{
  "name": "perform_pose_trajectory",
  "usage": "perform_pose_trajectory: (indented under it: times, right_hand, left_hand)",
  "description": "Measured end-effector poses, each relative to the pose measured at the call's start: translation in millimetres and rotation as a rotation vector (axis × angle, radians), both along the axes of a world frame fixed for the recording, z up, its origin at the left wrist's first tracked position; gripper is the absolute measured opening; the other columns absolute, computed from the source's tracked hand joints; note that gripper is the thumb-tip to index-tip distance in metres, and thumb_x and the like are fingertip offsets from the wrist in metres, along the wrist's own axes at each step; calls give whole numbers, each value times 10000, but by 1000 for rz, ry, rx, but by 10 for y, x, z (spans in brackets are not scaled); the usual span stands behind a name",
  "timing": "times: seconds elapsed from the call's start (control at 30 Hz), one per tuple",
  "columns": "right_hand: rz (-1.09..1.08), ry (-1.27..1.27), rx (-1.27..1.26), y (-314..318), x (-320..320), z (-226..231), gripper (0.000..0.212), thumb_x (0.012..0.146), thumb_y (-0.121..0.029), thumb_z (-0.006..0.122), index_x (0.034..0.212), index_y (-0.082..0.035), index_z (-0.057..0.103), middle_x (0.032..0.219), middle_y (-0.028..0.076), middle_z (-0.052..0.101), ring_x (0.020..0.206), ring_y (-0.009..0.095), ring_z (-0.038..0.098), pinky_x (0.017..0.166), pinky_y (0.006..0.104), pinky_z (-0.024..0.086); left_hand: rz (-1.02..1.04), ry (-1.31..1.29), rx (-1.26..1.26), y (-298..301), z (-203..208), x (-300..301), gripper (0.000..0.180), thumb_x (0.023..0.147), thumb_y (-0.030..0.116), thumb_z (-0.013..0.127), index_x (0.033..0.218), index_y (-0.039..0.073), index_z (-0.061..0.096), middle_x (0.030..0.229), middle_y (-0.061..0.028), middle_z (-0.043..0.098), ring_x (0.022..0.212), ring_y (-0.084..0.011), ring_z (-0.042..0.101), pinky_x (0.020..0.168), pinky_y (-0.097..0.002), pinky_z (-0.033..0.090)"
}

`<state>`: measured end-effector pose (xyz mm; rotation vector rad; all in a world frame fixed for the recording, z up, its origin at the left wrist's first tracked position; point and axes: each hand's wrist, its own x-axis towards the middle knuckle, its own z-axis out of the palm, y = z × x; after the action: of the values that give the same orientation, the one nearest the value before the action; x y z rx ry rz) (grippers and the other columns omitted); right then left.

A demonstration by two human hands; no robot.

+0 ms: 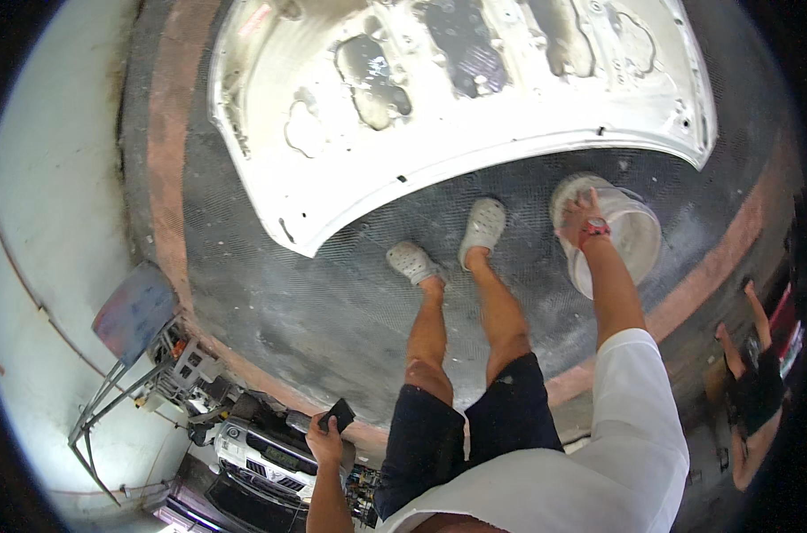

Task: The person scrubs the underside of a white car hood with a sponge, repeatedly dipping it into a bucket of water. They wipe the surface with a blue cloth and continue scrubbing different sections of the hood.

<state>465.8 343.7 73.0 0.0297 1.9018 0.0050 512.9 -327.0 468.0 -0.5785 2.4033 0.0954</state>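
In my left hand [324, 437], low in the view, is a small black block [337, 415] held between thumb and fingers. My right hand [581, 216], a red watch on its wrist, is at the left side of a whitish, see-through bucket [641, 233] with its fingers spread; whether they press on it is unclear. The bucket's round mouth shows to the right of my forearm. Ahead of my feet lies a white car hood [359, 182], its inner side up, with cutouts and grey patches.
My feet in grey clogs [485, 222] stand on a dark textured floor [279, 311] bordered by a reddish band [168, 169]. At the lower left are a metal stand [110, 400] and a white car front [266, 462]. Another person [759, 391] is at the far right.
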Motion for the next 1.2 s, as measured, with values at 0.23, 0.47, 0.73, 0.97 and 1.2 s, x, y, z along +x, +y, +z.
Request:
perform_pose_trajectory:
  times: [0.23,0.47,0.73,0.97,1.2]
  right_hand:
    - [-787,964,265,-408,304,969,476,954,-108,689,1410,-28,576,1540,276,503,1551,398,373,1285,629,235]
    - [-2089,588,104,89,1415,1088,382,1024,-351,730,1090,-2,590,738,101,644,563,231,648,487,380,494]
    - [-2017,579,53,-382,2221,2211,503,1028,-483,709,951,8,638,645,82,578,491,218,595,450,393,454]
    - [-1808,640,37,-1088,2469,3347,520,1039,-529,647,810,-63,630,656,74,597,529,208,570,494,398,452]
    - [-1957,815,355,-2481,1996,3934,428,999,-480,714,877,-73,660,656,54,575,486,215,531,475,397,456]
  left_hand:
    - [25,1,31,88,-30,139,251,924,161,781,1106,-6,736,973,-257,759,926,-448,749,840,-503,579]
    - [-37,102,134,-310,8,-115,278,932,154,784,1147,-16,734,1036,-249,766,984,-450,744,907,-480,578]
    - [347,270,-130,-2322,1272,843,349,876,108,850,1156,-39,701,1087,-241,753,999,-407,726,926,-478,558]
    - [434,501,-179,-3942,1744,3327,760,728,188,979,1343,-57,607,1308,-218,718,1237,-387,680,1060,-476,525]
    - [1034,385,-198,-4973,1140,4287,591,878,270,826,1306,-99,656,1273,-311,713,1143,-428,719,1003,-468,562]
